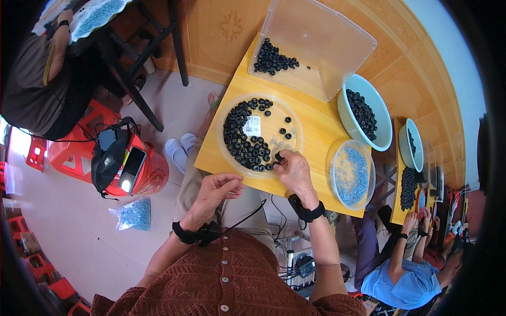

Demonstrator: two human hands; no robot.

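Note:
My right hand (296, 171) pinches a small black ring-shaped part (279, 157) over the near right rim of a round clear tray (299, 142). Just off the table's near edge is my left hand (219, 188), thumb and fingertips pressed together; whatever they hold, if anything, is too small to make out. Many black ring-shaped parts (237, 131) lie along the tray's left and near sides, around a white printed label (253, 126). A few loose black parts (288, 119) and some small clear pieces (279, 143) lie on its right side.
On the yellow table (316, 142) are a tilted clear bin (327, 47) with black parts, a pale-blue basin (387, 121) of them, and a tub (350, 176) of bluish pieces. Left are red stools (79, 147), a phone (132, 166) and a bag (134, 215). Other people work at both sides.

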